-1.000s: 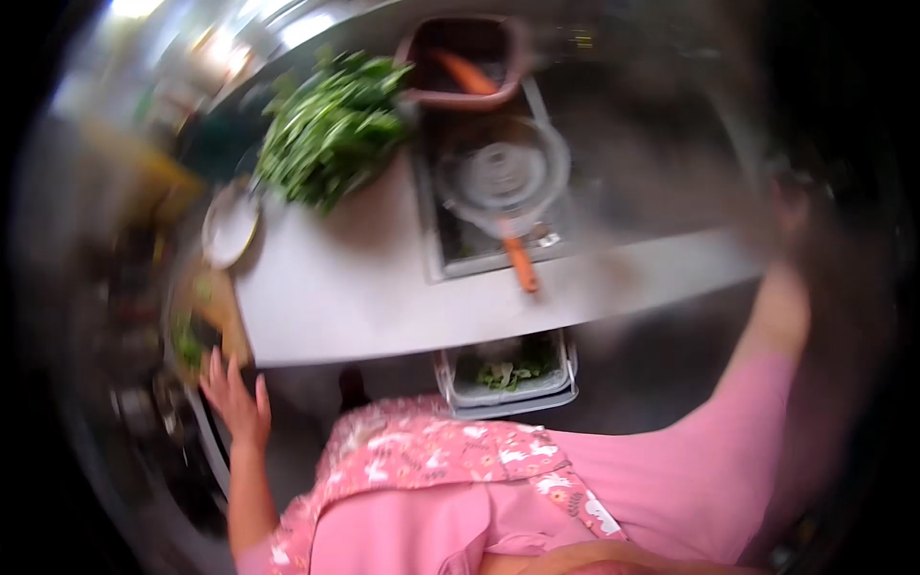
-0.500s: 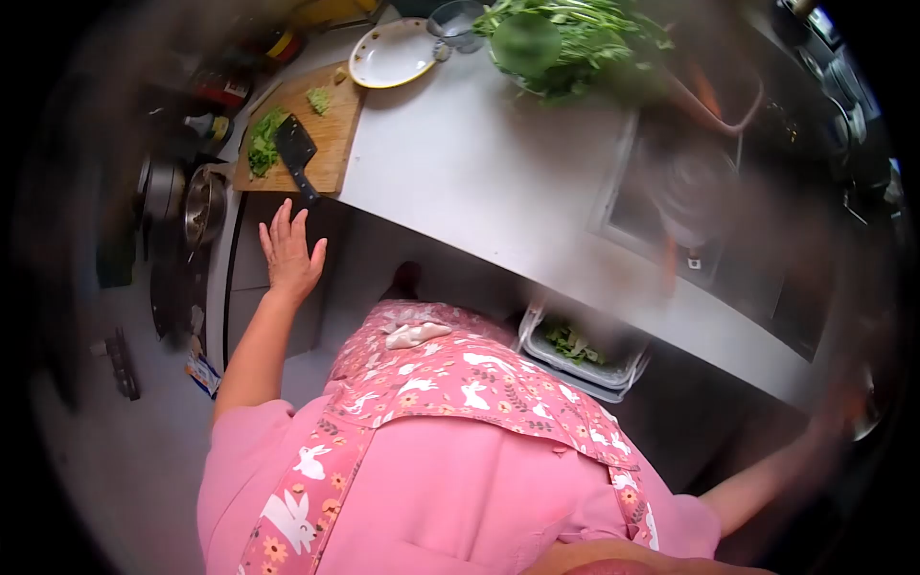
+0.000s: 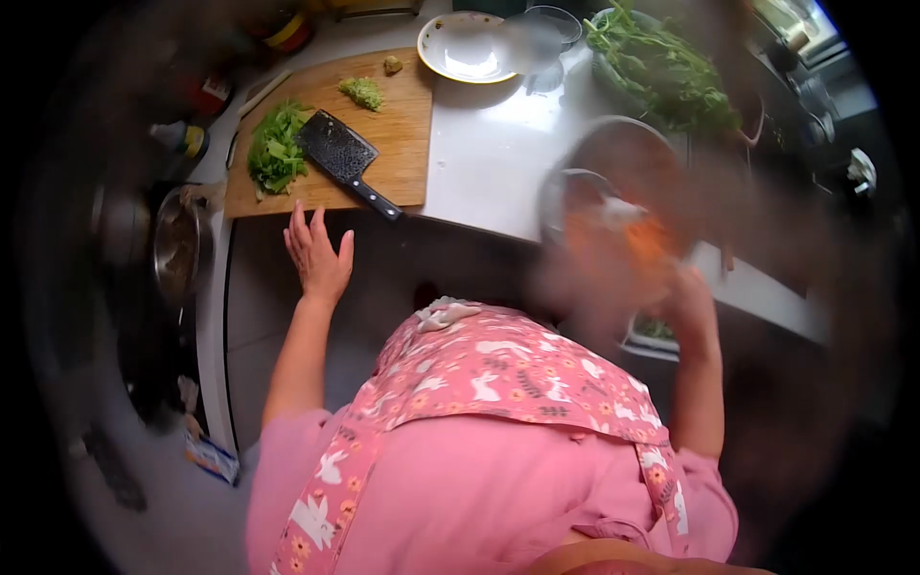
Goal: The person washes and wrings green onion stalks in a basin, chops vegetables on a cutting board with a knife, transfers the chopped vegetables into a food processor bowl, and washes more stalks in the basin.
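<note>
My left hand [image 3: 321, 259] has its fingers spread, with the fingertips at the front edge of a wooden cutting board [image 3: 398, 125]. A black cleaver [image 3: 335, 146] lies on the board, beside chopped green leaves [image 3: 278, 151] and a small pale-green minced heap [image 3: 361, 93]. Over the counter's front edge, my right hand [image 3: 685, 302] is at the near right side of a round metal bowl [image 3: 551, 206], seemingly gripping it. Something orange [image 3: 637, 244] shows there. A blur on the lens hides the fingers and the exact contents.
A white oval dish [image 3: 470, 48] and a glass bowl [image 3: 556, 24] stand at the back of the counter [image 3: 479, 177]. Leafy greens [image 3: 661, 72] fill a bowl at the back right. A metal pan [image 3: 182, 244] is at the left, and a tub of greens [image 3: 655, 331] sits below the counter.
My right hand has come in from the far right to the counter's middle, and the metal bowl now appears with it. My left hand stays open near the board. The view has shifted left.
</note>
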Demonstrator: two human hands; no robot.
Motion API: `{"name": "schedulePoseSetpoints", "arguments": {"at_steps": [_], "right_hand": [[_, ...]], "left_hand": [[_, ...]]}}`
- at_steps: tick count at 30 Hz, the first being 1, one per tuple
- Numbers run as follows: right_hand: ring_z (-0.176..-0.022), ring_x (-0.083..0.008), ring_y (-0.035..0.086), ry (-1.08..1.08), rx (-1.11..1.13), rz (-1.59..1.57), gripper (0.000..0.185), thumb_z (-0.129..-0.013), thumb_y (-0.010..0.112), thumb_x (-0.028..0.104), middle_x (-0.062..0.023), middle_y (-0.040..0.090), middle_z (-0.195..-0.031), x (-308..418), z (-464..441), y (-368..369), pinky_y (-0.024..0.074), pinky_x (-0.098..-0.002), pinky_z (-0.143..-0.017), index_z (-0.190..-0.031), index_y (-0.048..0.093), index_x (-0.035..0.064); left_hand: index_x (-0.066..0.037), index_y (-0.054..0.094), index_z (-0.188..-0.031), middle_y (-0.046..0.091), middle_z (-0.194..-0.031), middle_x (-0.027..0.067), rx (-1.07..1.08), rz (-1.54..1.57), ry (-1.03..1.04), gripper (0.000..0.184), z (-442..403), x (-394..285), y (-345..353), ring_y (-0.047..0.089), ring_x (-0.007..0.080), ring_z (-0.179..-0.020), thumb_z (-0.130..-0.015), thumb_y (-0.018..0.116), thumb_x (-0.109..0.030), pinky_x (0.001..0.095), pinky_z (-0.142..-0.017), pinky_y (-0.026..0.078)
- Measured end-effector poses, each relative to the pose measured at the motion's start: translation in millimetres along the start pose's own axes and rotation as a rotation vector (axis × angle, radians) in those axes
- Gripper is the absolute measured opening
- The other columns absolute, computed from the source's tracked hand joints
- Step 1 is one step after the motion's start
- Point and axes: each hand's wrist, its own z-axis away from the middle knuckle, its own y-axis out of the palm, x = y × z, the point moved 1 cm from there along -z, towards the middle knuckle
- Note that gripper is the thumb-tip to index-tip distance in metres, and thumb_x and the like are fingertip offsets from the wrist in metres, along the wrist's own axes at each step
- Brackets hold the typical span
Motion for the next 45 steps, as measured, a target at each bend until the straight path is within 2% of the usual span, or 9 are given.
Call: {"name": "schedulePoseSetpoints", "arguments": {"at_steps": [7,13,21,23,27,31,38,39,45], "right_hand": [[-0.062,-0.0188,0.066,0.054,0.114,-0.016,0.029,-0.083,0.045,0.014,-0.0145,0.066,-0.086,27,-37,181,0.0522,-0.0227,-0.045,-0.102,0.056,-0.005],[-0.073,-0.0251,0.068,0.14,0.067,-0.043,0.036,-0.086,0.041,0.013,-0.0197,0.065,-0.091,32,-75,191,0.055,-0.0223,-0.049,-0.109,0.052,-0.0116],[-0.062,-0.0203,0.065,0.237,0.062,-0.052,0.053,-0.092,0.051,0.043,-0.0169,0.065,-0.091,29,-20,240,0.0509,-0.0231,-0.05,-0.118,0.046,-0.0027],[-0.058,-0.02,0.062,0.152,0.265,0.221,0.043,-0.09,0.058,0.035,-0.0132,0.064,-0.084,-16,-20,271,0.0495,-0.0258,-0.052,-0.114,0.049,0.0005],[-0.083,-0.0305,0.059,-0.693,0.212,0.846,0.041,-0.077,0.069,0.017,-0.0146,0.06,-0.093,22,-17,352,0.0485,-0.0375,-0.068,-0.112,0.052,0.0036],[-0.097,-0.0367,0.052,-0.798,0.228,0.91,0.053,-0.072,0.068,0.012,-0.0161,0.054,-0.107,36,-56,405,0.0459,-0.0444,-0.078,-0.12,0.046,0.0048],[-0.083,-0.0349,0.057,-0.692,-0.028,0.843,0.042,-0.075,0.056,0.004,-0.0175,0.057,-0.092,41,-65,413,0.0464,-0.0432,-0.073,-0.116,0.049,0.0054],[-0.071,-0.0333,0.057,-0.435,0.038,0.638,0.034,-0.078,0.053,0.003,-0.0164,0.057,-0.079,51,-56,409,0.0457,-0.0403,-0.065,-0.111,0.052,0.0037],[-0.048,-0.0079,0.044,0.004,0.097,0.128,0.018,-0.094,0.049,0.019,-0.0003,0.047,-0.061,40,-61,407,0.0378,-0.0248,-0.043,-0.086,0.049,0.0037]], "left_hand": [[-0.003,0.038,-0.131,0.026,-0.142,0.0229,-0.12,0.264,-0.106,0.06,23,103,-15,0.03,0.041,-0.127,-0.082,0.064,-0.027,0.0534,-0.105,0.023],[-0.002,0.037,-0.131,0.025,-0.142,0.0244,-0.133,0.319,-0.104,0.061,17,129,-15,0.03,0.0428,-0.127,-0.081,0.065,-0.025,0.0527,-0.106,0.022],[0.001,0.034,-0.132,0.026,-0.139,0.0257,-0.148,0.407,-0.155,0.066,-14,141,-10,0.029,0.0442,-0.125,-0.082,0.066,-0.028,0.0518,-0.104,0.025],[-0.001,0.031,-0.135,0.024,-0.14,0.0257,-0.141,0.408,-0.133,0.074,-22,147,-5,0.027,0.0444,-0.126,-0.079,0.069,-0.032,0.0515,-0.105,0.025],[-0.011,0.019,-0.143,0.016,-0.144,0.0238,0.013,0.403,-0.119,0.102,-61,153,11,0.02,0.0441,-0.132,-0.066,0.078,-0.043,0.0522,-0.107,0.022],[-0.025,0.011,-0.147,0.006,-0.15,0.0174,0.078,0.28,0.0,0.123,-112,169,32,0.005,0.0411,-0.138,-0.05,0.082,-0.054,0.0562,-0.109,0.013],[-0.029,0.012,-0.147,0.005,-0.15,0.0144,0.152,0.183,0.132,0.127,-151,176,30,0.002,0.0395,-0.139,-0.045,0.08,-0.062,0.0609,-0.108,0.006],[-0.03,0.016,-0.146,0.007,-0.15,0.0134,0.146,0.224,0.136,0.124,-153,174,28,0.002,0.0396,-0.139,-0.044,0.079,-0.063,0.0622,-0.108,0.005],[-0.033,0.022,-0.144,0.014,-0.149,0.0109,0.137,0.259,0.215,0.118,-162,174,31,0.005,0.04,-0.138,-0.044,0.077,-0.066,0.0667,-0.105,0.004]]}}
